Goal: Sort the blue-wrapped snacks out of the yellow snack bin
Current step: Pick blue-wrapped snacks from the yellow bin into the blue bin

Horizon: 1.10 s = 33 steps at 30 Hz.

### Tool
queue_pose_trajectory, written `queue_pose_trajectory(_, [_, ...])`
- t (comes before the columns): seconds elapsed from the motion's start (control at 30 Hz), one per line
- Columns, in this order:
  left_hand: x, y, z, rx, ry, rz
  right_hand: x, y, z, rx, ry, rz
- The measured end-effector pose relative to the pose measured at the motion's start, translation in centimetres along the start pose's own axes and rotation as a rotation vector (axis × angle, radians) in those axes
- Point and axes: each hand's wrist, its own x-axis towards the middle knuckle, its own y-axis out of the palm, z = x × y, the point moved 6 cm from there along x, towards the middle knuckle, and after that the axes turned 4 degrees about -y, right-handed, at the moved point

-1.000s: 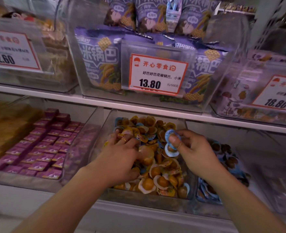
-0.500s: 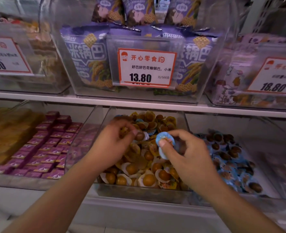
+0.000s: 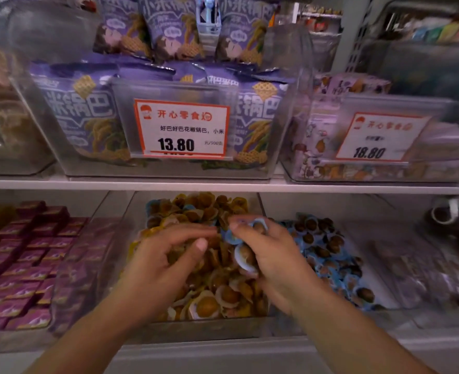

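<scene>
Both hands over the yellow snack bin point(image 3: 196, 329): left hand point(image 3: 158, 268) loosely curled above the yellow pile, holding nothing visible. Right hand point(image 3: 271, 255) clutches blue-wrapped snacks point(image 3: 245, 255). Beyond the bin, the 13.80 price tag point(image 3: 181, 129).

Dim shelves, motion blur, warped edges

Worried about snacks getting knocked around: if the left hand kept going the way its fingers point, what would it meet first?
Probably the right hand and the blue-wrapped snacks it holds; the left hand points right and slightly up across the yellow snack bin. Depth is unclear.
</scene>
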Motion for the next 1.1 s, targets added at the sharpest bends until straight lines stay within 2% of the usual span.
queue_pose_trajectory(0.07, [0.3, 0.0, 0.5, 0.052, -0.004, -0.038, 0.4, -3.3, 1.8, -0.089, -0.096, -0.063])
queue_pose_trajectory(0.17, [0.6, 1.0, 1.0, 0.268, 0.052, 0.003, 1.2, -9.0, 3.5, -0.152, -0.151, -0.28])
queue_pose_trajectory(0.2, [0.7, 1.6, 1.3, 0.37, 0.07, 0.029, 1.7, -10.4, 3.4, -0.145, -0.132, -0.329])
queue_pose_trajectory(0.27, [0.9, 2.4, 2.1, 0.546, 0.061, 0.086, 3.1, -11.8, 2.4, -0.008, -0.028, -0.307])
queue_pose_trajectory(0.3, [1.1, 2.6, 2.7, 0.624, 0.04, 0.111, 3.6, -12.2, 1.9, -0.021, 0.02, -0.294])
queue_pose_trajectory(0.33, [1.2, 2.7, 3.3, 0.706, 0.01, 0.14, 4.1, -12.6, 1.4, -0.172, 0.043, -0.261])
queue_pose_trajectory(0.37, [1.3, 2.8, 3.9, 0.795, -0.028, 0.178, 4.3, -12.7, 1.4, -0.445, 0.027, -0.219])
queue_pose_trajectory(0.43, [1.4, 2.7, 5.4, 0.953, -0.097, 0.244, 4.0, -12.1, 2.3, -0.939, -0.187, -0.217])
queue_pose_trajectory(0.47, [1.4, 2.7, 5.9, 0.998, -0.117, 0.267, 3.4, -11.2, 3.0, -1.016, -0.324, -0.234])
queue_pose_trajectory(0.53, [1.4, 2.5, 6.0, 1.031, -0.12, 0.288, 1.7, -8.8, 4.5, -0.976, -0.58, -0.235])
queue_pose_trajectory(0.6, [1.2, 2.5, 5.7, 1.035, -0.104, 0.312, 1.2, -5.4, 5.0, -0.934, -0.71, -0.103])
queue_pose_trajectory(0.63, [1.1, 2.5, 5.4, 1.02, -0.094, 0.332, 1.5, -3.4, 4.6, -0.946, -0.703, -0.012])
queue_pose_trajectory(0.7, [0.6, 2.3, 4.8, 0.924, -0.071, 0.345, 3.4, 0.4, 2.7, -1.065, -0.582, 0.179])
queue_pose_trajectory(0.77, [0.0, 2.2, 4.0, 0.818, -0.056, 0.371, 6.4, 3.4, 0.3, -1.29, -0.471, 0.317])
queue_pose_trajectory(0.8, [-0.5, 2.5, 3.8, 0.794, -0.034, 0.393, 7.9, 4.5, -0.6, -1.367, -0.405, 0.354])
queue_pose_trajectory(0.9, [-1.9, 3.1, 3.4, 0.791, 0.043, 0.406, 11.5, 6.8, -2.1, -1.386, -0.263, 0.447])
queue_pose_trajectory(1.03, [-2.4, 2.2, 3.5, 0.795, 0.031, 0.385, 12.5, 9.0, -4.0, -1.547, -0.231, 0.567])
queue_pose_trajectory(1.1, [-2.2, 1.1, 3.4, 0.785, 0.003, 0.326, 12.1, 9.4, -4.0, -1.564, -0.244, 0.573])
